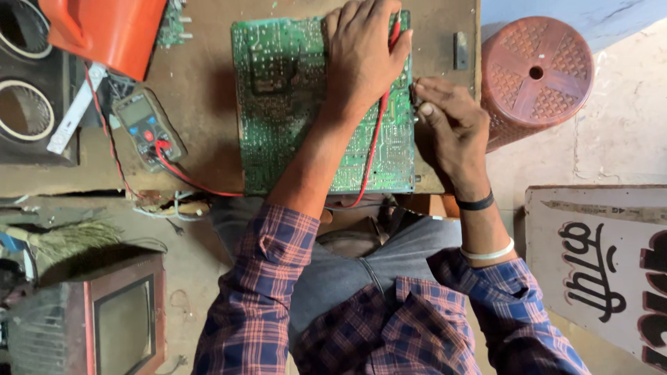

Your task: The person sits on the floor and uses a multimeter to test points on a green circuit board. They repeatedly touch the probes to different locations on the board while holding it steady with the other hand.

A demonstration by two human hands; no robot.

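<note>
- Two bare hands work at one large green printed circuit board [292, 104], lying solder side up on a worn brown wooden table [201, 76].
- Left hand [363, 52]: laid flat on the board's upper right area, fingers together and pointing to 12 o'clock, pressing a thin red probe lead [375, 139] against the surface.
- Right hand [448, 125]: at the board's 3 o'clock edge, fingers curled and pinched on something small; what it pinches cannot be made out.
- Progress, as judged: probing of the board appears under way. The grey handheld multimeter [147, 128] lies at 9 o'clock of the board with its red lead plugged in; its reading is not legible.
- Materials: the board is dull green, densely speckled with solder points; the table top is scuffed and dusty.
- Surroundings: an orange plastic container [104, 31] at 11 o'clock, a reddish-brown perforated plastic stool [538, 73] at 2 o'clock, a small old television set [125, 323] at 7 o'clock.
</note>
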